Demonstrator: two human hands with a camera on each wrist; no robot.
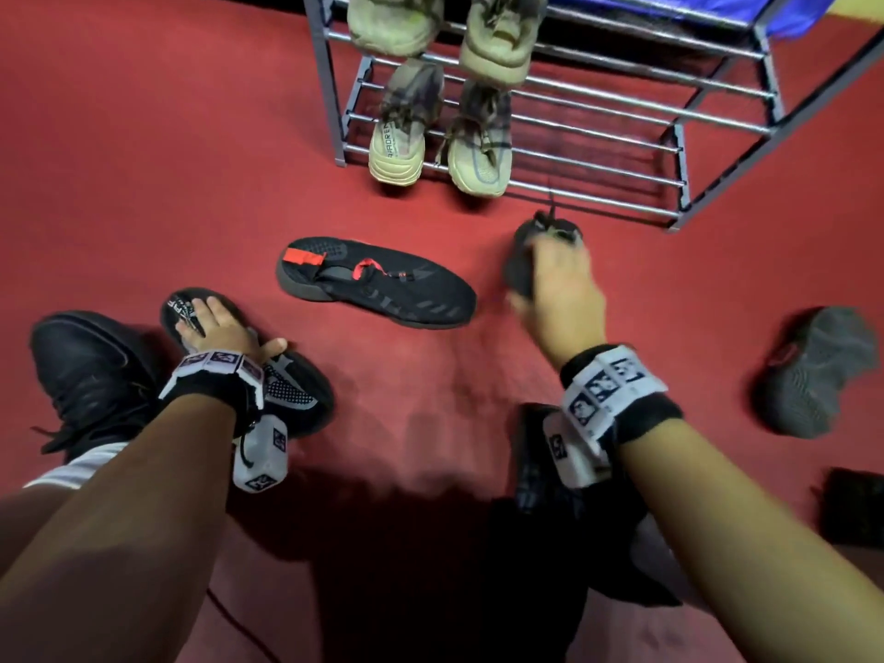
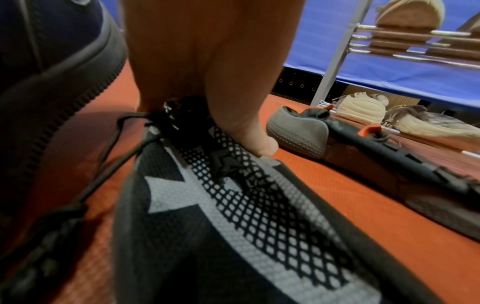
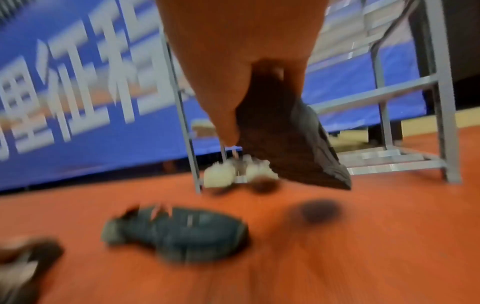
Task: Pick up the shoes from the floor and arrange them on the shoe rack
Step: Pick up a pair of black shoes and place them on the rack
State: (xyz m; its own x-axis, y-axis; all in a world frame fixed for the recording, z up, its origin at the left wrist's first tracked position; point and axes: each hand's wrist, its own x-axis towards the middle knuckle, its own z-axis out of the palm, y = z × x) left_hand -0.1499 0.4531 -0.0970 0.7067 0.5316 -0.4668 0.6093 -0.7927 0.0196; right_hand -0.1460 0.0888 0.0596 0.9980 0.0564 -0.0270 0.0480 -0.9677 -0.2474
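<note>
My left hand [image 1: 225,327] grips a black-and-white knit shoe [image 1: 292,390] lying on the red floor at the lower left. In the left wrist view its thumb [image 2: 257,142] presses the mesh of that shoe [image 2: 233,205] and the fingers reach into the collar. My right hand [image 1: 559,289] holds a dark grey shoe [image 1: 524,265] off the floor, just in front of the metal shoe rack [image 1: 598,122]. In the blurred right wrist view this shoe [image 3: 291,144] hangs toe-down over its shadow. A black shoe with red tabs [image 1: 382,289] lies on the floor between my hands.
Two pairs of beige sneakers [image 1: 397,141] sit on the rack's left side; the shelf bars to their right are bare. A grey shoe [image 1: 818,370] lies at the far right, a black sneaker [image 1: 91,375] at the far left, and a dark patterned shoe [image 1: 535,461] under my right wrist.
</note>
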